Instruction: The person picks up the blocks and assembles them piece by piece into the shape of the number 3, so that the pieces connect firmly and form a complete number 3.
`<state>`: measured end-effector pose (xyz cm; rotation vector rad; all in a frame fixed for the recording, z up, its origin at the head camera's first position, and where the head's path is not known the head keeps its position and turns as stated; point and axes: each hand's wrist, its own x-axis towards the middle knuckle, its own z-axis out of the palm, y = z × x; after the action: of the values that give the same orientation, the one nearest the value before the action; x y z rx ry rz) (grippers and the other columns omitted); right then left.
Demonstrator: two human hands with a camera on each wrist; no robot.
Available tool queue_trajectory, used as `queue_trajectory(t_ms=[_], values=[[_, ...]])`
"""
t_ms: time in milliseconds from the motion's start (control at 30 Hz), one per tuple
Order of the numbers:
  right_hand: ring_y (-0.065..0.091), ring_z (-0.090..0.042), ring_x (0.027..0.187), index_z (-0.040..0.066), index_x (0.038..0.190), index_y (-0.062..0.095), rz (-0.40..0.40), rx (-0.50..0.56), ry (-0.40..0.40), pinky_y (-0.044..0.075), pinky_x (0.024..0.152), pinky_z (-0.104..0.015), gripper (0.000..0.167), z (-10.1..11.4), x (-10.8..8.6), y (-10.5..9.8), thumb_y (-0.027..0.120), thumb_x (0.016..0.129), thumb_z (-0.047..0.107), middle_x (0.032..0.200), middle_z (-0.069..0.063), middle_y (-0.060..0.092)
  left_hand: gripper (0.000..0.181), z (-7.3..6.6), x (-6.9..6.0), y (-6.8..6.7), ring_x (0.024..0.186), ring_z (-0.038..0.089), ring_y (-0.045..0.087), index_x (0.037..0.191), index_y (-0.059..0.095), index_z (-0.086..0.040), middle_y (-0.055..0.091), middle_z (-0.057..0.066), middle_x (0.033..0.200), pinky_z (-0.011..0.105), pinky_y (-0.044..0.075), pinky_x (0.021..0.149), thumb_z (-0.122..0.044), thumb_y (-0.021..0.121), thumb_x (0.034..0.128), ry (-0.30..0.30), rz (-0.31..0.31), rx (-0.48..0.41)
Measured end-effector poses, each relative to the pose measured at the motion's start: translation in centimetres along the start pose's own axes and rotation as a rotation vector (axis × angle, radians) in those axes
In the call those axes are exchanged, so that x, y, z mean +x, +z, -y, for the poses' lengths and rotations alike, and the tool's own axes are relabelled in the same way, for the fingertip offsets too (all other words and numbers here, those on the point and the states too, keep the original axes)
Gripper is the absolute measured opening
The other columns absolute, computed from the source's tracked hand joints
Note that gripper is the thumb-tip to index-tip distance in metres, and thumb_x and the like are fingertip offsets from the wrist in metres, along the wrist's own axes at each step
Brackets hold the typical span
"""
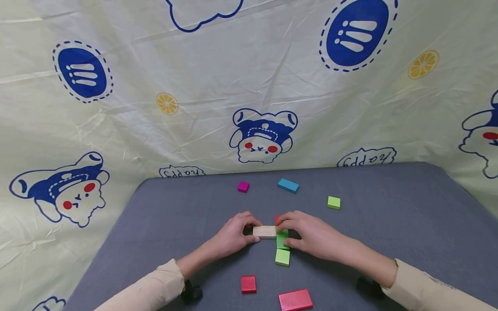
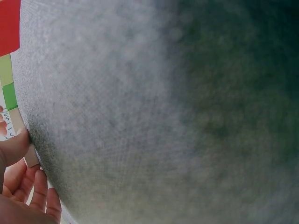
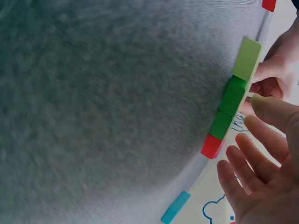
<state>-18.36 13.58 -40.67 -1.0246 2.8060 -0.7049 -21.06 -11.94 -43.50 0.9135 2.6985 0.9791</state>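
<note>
In the head view my left hand (image 1: 235, 233) pinches a plain wooden block (image 1: 264, 232) by its left end, thumb at the near side and fingers at the far side. The block's right end meets a column of coloured blocks: a red block (image 1: 277, 219), partly covered by fingers, then two green blocks (image 1: 282, 242) and a light green block (image 1: 282, 257) nearest me. My right hand (image 1: 309, 233) is at the green blocks, thumb and forefinger touching or very close to them. In the right wrist view its fingers (image 3: 254, 170) are spread and fairly straight.
Toward the far edge of the grey table (image 1: 186, 203) lie a magenta block (image 1: 243, 187) and a blue block (image 1: 288, 185). A yellow-green block (image 1: 333, 202) lies at the right. Nearer me are a red square block (image 1: 248, 284) and a larger red block (image 1: 295, 299). A printed curtain (image 1: 202, 129) hangs behind.
</note>
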Motion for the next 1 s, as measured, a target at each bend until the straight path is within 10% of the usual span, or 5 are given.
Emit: queue_trajectory(t_ms=[1000], values=[[0.054, -0.02, 0.115, 0.015, 0.109, 0.072, -0.047, 0.029, -0.017, 0.048, 0.092, -0.045, 0.023, -0.4, 0.0, 1.2, 0.076, 0.087, 0.015, 0.123, 0.003, 0.06, 0.04, 0.1, -0.2, 0.2, 0.098, 0.015, 0.051, 0.122, 0.066, -0.012, 0.058, -0.005, 0.107, 0.032, 0.045, 0.087, -0.014, 0.078, 0.0844, -0.026, -0.003, -0.045]])
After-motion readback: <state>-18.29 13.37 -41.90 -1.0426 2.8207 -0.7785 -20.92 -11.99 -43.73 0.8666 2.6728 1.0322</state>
